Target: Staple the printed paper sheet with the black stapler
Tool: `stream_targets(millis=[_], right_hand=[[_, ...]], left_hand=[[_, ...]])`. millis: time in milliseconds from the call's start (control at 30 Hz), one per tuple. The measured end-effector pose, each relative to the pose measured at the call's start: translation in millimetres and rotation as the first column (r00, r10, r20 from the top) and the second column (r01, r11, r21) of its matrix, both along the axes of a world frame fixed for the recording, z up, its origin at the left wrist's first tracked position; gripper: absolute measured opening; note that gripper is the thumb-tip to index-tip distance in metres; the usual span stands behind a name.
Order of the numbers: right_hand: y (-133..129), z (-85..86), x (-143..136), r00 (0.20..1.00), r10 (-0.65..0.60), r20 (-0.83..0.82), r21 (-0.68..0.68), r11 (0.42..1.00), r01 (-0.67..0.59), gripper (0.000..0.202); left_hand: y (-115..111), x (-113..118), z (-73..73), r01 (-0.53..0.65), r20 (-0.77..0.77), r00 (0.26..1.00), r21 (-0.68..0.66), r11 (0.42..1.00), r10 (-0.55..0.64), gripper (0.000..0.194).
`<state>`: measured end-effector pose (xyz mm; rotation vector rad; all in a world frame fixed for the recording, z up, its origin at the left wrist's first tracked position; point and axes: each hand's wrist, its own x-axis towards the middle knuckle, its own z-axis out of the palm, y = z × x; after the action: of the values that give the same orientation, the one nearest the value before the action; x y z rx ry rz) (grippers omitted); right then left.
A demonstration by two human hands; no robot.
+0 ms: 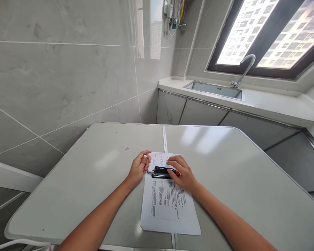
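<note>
A black stapler point(161, 171) with a red part at its right end lies across the upper half of a printed sheet of paper point(170, 216). Its metal strip sticks out to the left. My right hand point(182, 173) is on the stapler's right end, thumb against its near side and fingers reaching over the far side. Just left of the metal tip, my left hand point(140, 166) rests at the paper's left edge with fingers curled in and thumb against them. Whatever those fingers may hold is hidden. Tiny staple-like bits point(127, 149) lie on the table beyond my left hand.
The pale folding table point(240, 188) has a seam down its middle, under the paper. A grey tiled wall point(68, 80) borders it on the left. Behind stand a counter point(267, 104) with a sink point(214, 89), a faucet point(247, 68) and a window.
</note>
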<state>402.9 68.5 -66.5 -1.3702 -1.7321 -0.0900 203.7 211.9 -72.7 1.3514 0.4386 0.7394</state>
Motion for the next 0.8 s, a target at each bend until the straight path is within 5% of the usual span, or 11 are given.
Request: stream_targets(millis=[167,333,467,567,700,800], right_hand=[[-3.9,0.1,-16.4,0.894,-0.04,0.446,0.152,0.988,-0.032,0.036],[-8.5,2.8,-20.7,0.871,-0.046,0.489,0.187,0.981,-0.054,0.039],[-9.6,1.8,-19.1,0.88,0.034,0.474,0.174,0.976,-0.132,0.026],[-9.6,0.2,-18.4,0.86,0.033,0.51,0.208,0.965,-0.16,0.015],[-7.4,0.9,2.6,0.875,-0.123,0.469,0.266,0.964,-0.007,0.018],[-2.5,-1.9,44.3,0.911,-0.32,0.26,0.153,0.945,0.289,0.02]], left_hand=[[-9.4,-6.9,0.8,0.061,-0.198,0.979,0.519,0.853,0.05,0.032],[-12.8,-10.5,3.7,0.13,-0.231,0.971,0.717,0.685,0.057,0.031],[-11.5,-13.5,2.6,0.2,-0.253,0.966,0.855,0.479,0.05,0.036],[-11.6,-13.5,0.0,0.193,-0.215,0.976,0.906,0.376,0.018,0.043],[-2.3,-13.5,-0.1,0.124,-0.182,0.974,0.923,0.364,0.132,0.037],[23.0,-17.6,2.9,-0.077,-0.098,0.883,0.934,0.348,0.458,0.023]])
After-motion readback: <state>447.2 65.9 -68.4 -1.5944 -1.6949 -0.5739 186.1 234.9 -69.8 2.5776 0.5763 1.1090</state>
